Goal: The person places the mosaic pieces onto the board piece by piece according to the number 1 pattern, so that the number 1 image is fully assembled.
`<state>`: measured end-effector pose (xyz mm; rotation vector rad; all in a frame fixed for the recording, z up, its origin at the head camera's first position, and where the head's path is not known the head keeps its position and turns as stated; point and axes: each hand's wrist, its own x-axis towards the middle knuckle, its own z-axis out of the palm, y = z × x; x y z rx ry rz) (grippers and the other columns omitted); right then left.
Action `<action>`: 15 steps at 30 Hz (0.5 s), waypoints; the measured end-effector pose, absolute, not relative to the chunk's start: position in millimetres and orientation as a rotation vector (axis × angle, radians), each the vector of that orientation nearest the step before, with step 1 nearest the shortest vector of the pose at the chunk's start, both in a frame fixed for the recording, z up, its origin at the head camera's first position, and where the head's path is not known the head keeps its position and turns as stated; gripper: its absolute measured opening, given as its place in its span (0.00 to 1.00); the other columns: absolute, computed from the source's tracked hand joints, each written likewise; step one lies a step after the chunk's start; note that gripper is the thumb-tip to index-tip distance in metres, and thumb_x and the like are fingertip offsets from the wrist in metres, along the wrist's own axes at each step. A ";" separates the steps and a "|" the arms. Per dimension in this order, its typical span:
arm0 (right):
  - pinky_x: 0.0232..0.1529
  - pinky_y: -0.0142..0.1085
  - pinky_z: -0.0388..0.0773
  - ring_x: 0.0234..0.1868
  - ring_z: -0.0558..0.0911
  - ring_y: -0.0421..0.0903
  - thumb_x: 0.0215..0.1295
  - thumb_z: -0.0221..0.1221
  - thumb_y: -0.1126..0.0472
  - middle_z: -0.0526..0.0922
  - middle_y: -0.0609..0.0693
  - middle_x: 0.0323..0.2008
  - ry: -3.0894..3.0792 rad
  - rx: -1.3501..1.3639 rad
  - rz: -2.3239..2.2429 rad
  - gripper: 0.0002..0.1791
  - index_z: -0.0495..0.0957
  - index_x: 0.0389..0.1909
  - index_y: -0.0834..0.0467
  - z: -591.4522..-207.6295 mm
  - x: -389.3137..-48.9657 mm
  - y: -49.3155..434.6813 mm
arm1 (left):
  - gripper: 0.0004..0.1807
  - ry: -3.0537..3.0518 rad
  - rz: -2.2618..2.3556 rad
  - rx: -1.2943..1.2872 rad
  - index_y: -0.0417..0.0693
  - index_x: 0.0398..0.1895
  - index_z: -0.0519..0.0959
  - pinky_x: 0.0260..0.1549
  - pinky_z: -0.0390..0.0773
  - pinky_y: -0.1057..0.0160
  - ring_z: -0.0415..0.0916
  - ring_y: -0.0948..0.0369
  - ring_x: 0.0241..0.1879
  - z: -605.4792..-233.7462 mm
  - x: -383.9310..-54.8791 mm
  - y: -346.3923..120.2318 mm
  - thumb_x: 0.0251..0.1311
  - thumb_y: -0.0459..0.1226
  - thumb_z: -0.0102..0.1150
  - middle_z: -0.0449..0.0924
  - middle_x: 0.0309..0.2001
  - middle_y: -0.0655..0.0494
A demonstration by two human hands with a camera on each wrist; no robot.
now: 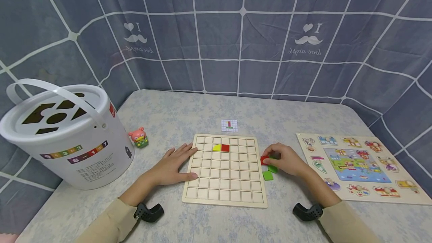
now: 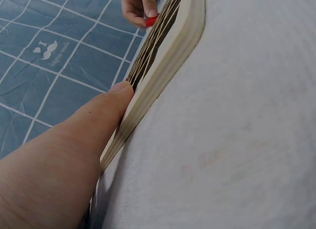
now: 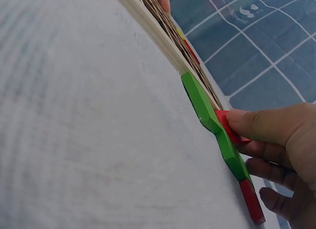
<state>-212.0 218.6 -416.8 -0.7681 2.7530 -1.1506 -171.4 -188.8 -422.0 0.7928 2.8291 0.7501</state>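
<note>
A wooden grid board (image 1: 224, 194) lies flat on the table. In its upper part sit a yellow triangle tile (image 1: 217, 147) and, touching it on the right, a red square tile (image 1: 225, 148). My left hand (image 1: 173, 166) rests along the board's left edge with fingers and thumb spread, thumb on the rim. Just off the right edge, my right hand (image 1: 283, 158) pinches another red tile (image 3: 228, 126) between thumb and forefinger. Green tiles (image 1: 268, 176) lie on the table below and beside those fingers; another red piece (image 3: 253, 202) shows in the right wrist view.
Above the board lies a small pattern card (image 1: 229, 125). A white lidded bucket (image 1: 98, 153) stands at the left, with a pink toy figure (image 1: 139, 137) beside it. On the right is a wooden picture puzzle board (image 1: 361, 166). A grid-patterned curtain (image 1: 219, 36) hangs behind the table.
</note>
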 end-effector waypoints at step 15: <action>0.24 0.33 0.70 0.25 0.71 0.41 0.66 0.63 0.60 0.78 0.43 0.28 2.687 -0.794 -1.250 0.04 0.81 0.33 0.56 -413.9 -210.5 218.1 | 0.49 2.826 0.764 0.796 0.50 0.76 0.57 0.67 0.40 0.37 0.42 0.47 0.75 -421.2 -171.1 -188.1 0.57 0.63 0.59 0.49 0.76 0.46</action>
